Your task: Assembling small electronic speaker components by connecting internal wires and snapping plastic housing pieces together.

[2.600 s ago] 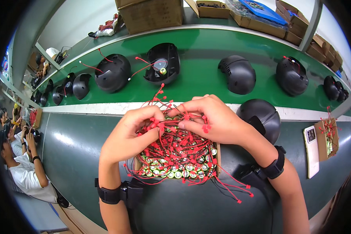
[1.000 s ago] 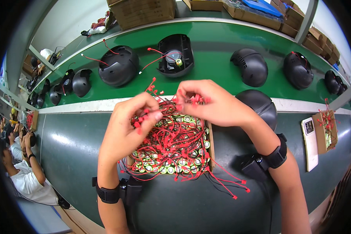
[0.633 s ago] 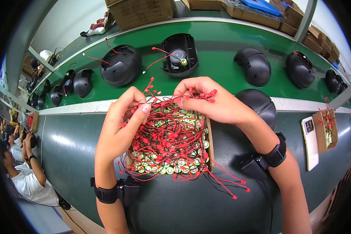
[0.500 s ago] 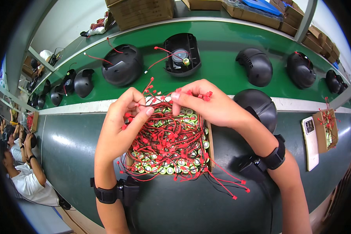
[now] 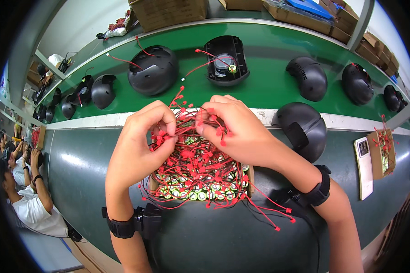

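Our left hand (image 5: 139, 136) and right hand (image 5: 234, 125) both pinch closed on strands of the red wire tangle (image 5: 196, 159), fingertips meeting over the far edge of the cardboard tray (image 5: 249, 181) of small round cells at the centre of the near grey bench. We judge the wires light, limp and prone to snagging; best taken at the stiffer red connector ends, one lead at a time. Black helmet shells (image 5: 152, 70) sit beyond on the green belt (image 5: 269, 88).

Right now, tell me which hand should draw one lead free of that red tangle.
Probably the left hand: its fingertips already pinch connectors on the red wire tangle over the box of cells. The right hand lies spread across the wires, pinning them.
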Tool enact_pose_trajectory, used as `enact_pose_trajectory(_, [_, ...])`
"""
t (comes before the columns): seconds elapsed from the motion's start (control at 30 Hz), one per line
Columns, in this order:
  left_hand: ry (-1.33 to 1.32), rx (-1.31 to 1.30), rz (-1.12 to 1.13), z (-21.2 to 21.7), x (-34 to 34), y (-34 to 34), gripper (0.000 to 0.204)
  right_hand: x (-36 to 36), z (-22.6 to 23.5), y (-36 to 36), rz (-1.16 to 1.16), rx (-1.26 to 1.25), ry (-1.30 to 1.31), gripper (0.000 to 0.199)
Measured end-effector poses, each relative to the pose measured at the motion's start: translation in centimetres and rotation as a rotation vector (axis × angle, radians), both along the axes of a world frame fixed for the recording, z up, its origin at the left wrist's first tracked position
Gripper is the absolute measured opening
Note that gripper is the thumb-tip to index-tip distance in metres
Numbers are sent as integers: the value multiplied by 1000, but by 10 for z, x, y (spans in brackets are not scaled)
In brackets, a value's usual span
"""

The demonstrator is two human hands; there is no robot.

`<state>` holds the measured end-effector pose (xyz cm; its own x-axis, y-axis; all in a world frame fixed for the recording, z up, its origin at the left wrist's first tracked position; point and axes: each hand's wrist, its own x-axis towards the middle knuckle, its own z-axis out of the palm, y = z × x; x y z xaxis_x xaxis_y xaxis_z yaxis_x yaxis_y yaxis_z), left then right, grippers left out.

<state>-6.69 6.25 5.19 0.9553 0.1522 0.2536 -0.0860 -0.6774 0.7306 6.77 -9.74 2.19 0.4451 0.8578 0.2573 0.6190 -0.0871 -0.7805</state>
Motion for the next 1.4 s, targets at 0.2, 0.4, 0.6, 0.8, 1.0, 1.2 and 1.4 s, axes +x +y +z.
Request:
enact_pose_trajectory(0.2, [-42, -66, 17, -3, -1, 0, 16, 3, 7, -7, 107, -24, 31, 11])
enact_pose_trajectory(0.4, [-3, -188, 26, -1, -1, -9, 19, -4, 0, -5, 6, -11, -71, 20])
enact_pose_trajectory(0.6, [-9, -71, 117, -3, 0, -4, 25, 2, -1, -4, 134, 46, -89, 20])
enact_pose_trajectory(0.8, [-8, -70, 169, -6, 4, -11, 21, 0, 1, -5, 166, 22, -85, 15])
enact_pose_trajectory(1.0, [-43, 92, 247, -1, 5, -23, 23, -1, -2, -6, 171, 30, -186, 6])
enact_pose_trajectory(1.2, [-78, -3, 223, -12, 11, -24, 23, 8, -7, -15, 155, 11, -226, 12])
enact_pose_trajectory(1.4, [-128, -46, 172, -11, 11, -22, 18, 14, 5, -13, 160, -66, 167, 18])
